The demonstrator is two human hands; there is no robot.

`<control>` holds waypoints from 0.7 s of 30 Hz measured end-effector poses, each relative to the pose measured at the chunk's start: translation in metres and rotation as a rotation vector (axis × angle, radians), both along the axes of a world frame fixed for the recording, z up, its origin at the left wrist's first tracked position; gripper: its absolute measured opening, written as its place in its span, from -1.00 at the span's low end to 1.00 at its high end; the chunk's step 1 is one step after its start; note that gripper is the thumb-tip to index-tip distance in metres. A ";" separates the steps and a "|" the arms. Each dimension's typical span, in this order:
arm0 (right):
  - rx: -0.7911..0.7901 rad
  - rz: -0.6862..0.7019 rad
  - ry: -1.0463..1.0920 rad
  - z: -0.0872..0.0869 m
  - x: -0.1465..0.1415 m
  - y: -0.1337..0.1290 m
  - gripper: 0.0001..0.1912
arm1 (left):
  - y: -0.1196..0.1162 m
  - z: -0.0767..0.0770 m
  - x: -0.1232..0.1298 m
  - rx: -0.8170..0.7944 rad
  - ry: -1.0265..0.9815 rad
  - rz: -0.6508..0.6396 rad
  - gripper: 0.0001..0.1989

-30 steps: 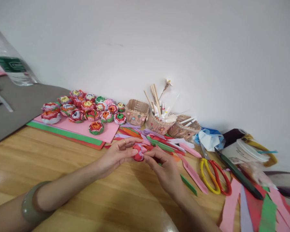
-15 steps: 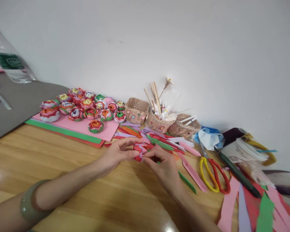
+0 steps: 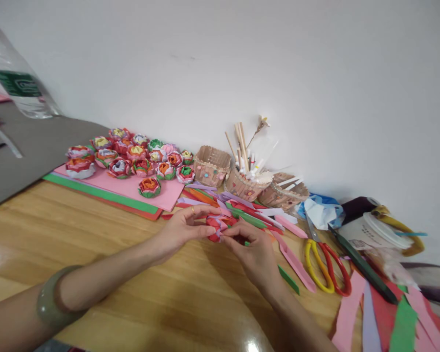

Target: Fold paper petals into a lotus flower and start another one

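A small paper flower (image 3: pixel 214 226) in red and lilac is held up over the wooden table (image 3: pixel 106 234) between both hands. My left hand (image 3: pixel 186 226) grips its left side with thumb and fingers. From the right, my right hand (image 3: pixel 252 246) pinches the flower's right edge with thumb and forefinger. Just behind the hands lie folded paper strips (image 3: pixel 247 215) in green, red, pink and lilac. Several finished paper flowers (image 3: pixel 143 166) sit on stacked pink and green sheets (image 3: pixel 168 193) at the back left.
Behind the strips stand three decorated baskets (image 3: pixel 210 166), one holding sticks and pens. Scissors (image 3: pixel 326 266), a green cutter (image 3: pixel 364 269), a white tub (image 3: pixel 374 232) and loose paper strips (image 3: pixel 403 322) lie on the right. A bottle (image 3: pixel 22 88) stands at the far left.
The view has shifted slightly, so things appear a little further right. Both hands still hold the flower, with only small changes in their position.
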State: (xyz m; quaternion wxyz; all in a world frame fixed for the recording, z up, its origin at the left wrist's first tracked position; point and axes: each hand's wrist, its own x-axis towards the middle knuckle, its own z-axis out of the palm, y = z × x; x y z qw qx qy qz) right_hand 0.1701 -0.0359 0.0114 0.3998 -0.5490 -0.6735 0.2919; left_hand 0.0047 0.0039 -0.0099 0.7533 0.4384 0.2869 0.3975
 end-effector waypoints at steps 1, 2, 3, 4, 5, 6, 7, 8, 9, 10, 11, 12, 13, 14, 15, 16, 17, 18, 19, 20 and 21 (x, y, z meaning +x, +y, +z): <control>-0.007 -0.004 0.006 0.000 -0.001 0.000 -0.89 | 0.000 0.000 0.000 0.002 0.007 0.002 -0.67; -0.014 -0.008 0.012 0.000 -0.002 0.000 -0.89 | 0.000 -0.001 0.000 0.003 0.011 0.005 -0.67; -0.020 -0.010 0.018 -0.001 -0.003 0.000 -0.89 | 0.000 -0.001 0.000 0.004 0.010 0.006 -0.67; -0.026 -0.011 0.022 -0.001 -0.003 0.000 -0.88 | 0.000 -0.002 0.000 0.004 0.008 0.004 -0.67; -0.032 -0.011 0.026 -0.001 -0.003 0.000 -0.88 | 0.000 -0.002 0.000 0.005 0.005 -0.001 -0.67; -0.035 -0.009 0.031 0.000 -0.003 0.000 -0.88 | 0.000 -0.003 0.000 0.006 0.002 -0.005 -0.67; -0.034 -0.001 0.039 0.000 -0.002 0.001 -0.89 | 0.001 -0.003 0.000 0.008 0.000 -0.006 -0.66; -0.031 0.013 0.048 0.000 -0.001 0.001 -0.90 | 0.001 -0.004 -0.001 0.011 0.000 -0.003 -0.66; -0.024 0.031 0.056 0.001 0.000 0.002 -0.91 | 0.001 -0.004 -0.001 0.015 0.001 0.003 -0.66; -0.016 0.050 0.060 0.001 0.001 0.002 -0.90 | 0.002 -0.005 -0.001 0.019 0.002 0.011 -0.67; -0.008 0.066 0.059 0.002 0.001 0.002 -0.90 | 0.002 -0.005 -0.001 0.022 0.004 0.020 -0.68; -0.003 0.075 0.051 0.002 0.002 0.002 -0.89 | 0.002 -0.005 -0.001 0.025 0.006 0.026 -0.68; 0.000 0.075 0.038 0.002 0.002 0.002 -0.89 | 0.002 -0.005 -0.001 0.025 0.007 0.025 -0.68; 0.000 0.065 0.023 0.002 0.002 0.002 -0.89 | 0.002 -0.004 -0.001 0.025 0.007 0.020 -0.68; -0.003 0.048 0.009 0.001 0.002 0.001 -0.90 | 0.002 -0.004 -0.001 0.023 0.006 0.012 -0.67; -0.006 0.027 -0.003 0.000 0.001 0.001 -0.90 | 0.001 -0.004 0.000 0.021 0.004 0.003 -0.66; -0.011 0.009 -0.010 -0.001 0.000 0.001 -0.89 | 0.001 -0.004 0.000 0.017 0.001 -0.004 -0.66; -0.016 -0.006 -0.014 -0.002 -0.001 0.001 -0.88 | 0.001 -0.004 0.000 0.012 -0.001 -0.005 -0.66; -0.019 -0.019 -0.013 -0.003 -0.002 0.001 -0.87 | 0.000 -0.004 0.001 0.008 -0.003 -0.003 -0.67; -0.018 -0.025 -0.008 -0.004 -0.002 0.001 -0.87 | 0.000 -0.004 0.001 0.003 -0.003 0.000 -0.68; -0.015 -0.026 -0.002 -0.004 -0.003 0.001 -0.87 | 0.000 -0.003 0.001 -0.002 0.001 0.002 -0.68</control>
